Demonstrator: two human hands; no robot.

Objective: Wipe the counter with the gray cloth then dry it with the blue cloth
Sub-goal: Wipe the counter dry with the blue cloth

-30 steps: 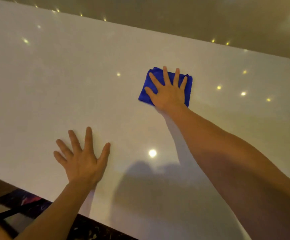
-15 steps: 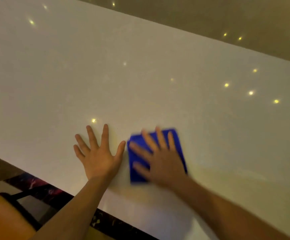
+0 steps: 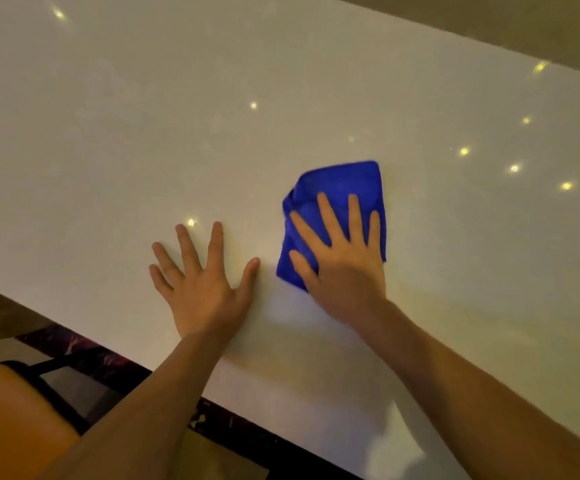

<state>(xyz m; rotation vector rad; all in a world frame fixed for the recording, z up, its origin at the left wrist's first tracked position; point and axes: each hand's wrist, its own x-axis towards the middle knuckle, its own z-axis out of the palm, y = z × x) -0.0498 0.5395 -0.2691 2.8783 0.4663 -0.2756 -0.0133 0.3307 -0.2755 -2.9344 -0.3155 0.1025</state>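
A folded blue cloth (image 3: 342, 183) lies on the glossy white counter (image 3: 108, 133), a little right of centre. My right hand (image 3: 342, 261) presses flat on the cloth's near half, fingers spread, and the cloth is slightly rumpled at its left edge. My left hand (image 3: 203, 285) rests palm down on the bare counter just left of the cloth, fingers apart, holding nothing. No gray cloth is in view.
The counter's near edge (image 3: 233, 407) runs diagonally from the left down to the bottom right. Below it are a dark patterned strip and an orange seat with a black frame (image 3: 11, 420) at bottom left. Ceiling lights reflect as bright dots on the counter.
My right hand slid the blue cloth from the far middle of the counter toward me beside my left hand, then pushed it away and to the right. My left hand stays planted.
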